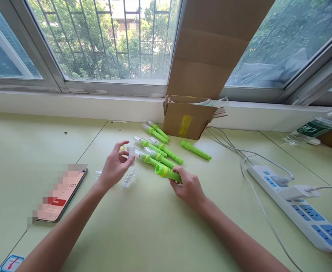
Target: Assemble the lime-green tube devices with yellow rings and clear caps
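My right hand (189, 187) grips a green plastic tube (166, 172), its open ringed end pointing left toward my other hand. Between thumb and fingers of my left hand (115, 166) is a small whitish, translucent piece (131, 154); its exact kind is unclear. Just below that hand lies a clear plastic cap (130, 177) on the table. Several green tubes with clear ends, such as this green stick (167, 150), lie in a loose group beyond my hands. One green tube without a clear end (196, 150) rests apart to the right.
An open cardboard box (187, 119) stands behind the tubes against the sill. At left lies a phone (65, 200), partly pixelated. A white power strip (298, 207) with plugs and trailing cables (256, 192) occupies the right side. A plastic bottle (315, 126) lies at far right.
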The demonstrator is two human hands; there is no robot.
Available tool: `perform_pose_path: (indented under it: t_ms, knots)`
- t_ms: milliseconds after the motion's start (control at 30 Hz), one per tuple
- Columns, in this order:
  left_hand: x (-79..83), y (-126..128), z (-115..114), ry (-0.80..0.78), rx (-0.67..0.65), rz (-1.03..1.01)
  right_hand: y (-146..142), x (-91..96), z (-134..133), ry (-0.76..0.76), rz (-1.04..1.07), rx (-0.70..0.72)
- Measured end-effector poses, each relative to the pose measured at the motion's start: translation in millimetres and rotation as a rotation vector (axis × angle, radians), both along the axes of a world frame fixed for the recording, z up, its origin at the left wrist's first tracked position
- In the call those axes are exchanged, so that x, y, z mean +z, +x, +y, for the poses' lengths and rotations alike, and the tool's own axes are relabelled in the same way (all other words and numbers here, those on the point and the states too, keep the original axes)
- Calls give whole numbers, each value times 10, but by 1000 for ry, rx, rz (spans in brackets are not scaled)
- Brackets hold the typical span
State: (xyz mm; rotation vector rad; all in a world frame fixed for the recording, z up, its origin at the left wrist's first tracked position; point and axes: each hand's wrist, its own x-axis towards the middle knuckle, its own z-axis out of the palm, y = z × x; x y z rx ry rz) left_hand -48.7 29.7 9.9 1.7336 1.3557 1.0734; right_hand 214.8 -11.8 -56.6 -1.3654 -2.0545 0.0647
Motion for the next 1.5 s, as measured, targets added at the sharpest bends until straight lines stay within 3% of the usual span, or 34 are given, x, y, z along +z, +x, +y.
perform_pose_path:
  t_ms: [67,167,333,567,900,1500]
  knots:
    - [47,33,-15,-175,-61,-307,-22,8,-9,13,0,-3]
    - [3,105,10,-300,-103,-455,-43,32,-16,74,-46,-12]
    - [-122,241,90,-266,-107,-474,-48,48,-17,41,-68,-3]
    - [-105,410,32,-179,-205,-478,-48,15,-10,27,-42,17]
    - [-66,334,2,-165,-290,-429,-34,24,-10,-91,61,133]
    - [-182,371,-60,-160,-186,-447,-50,47,-16,-91,22,113]
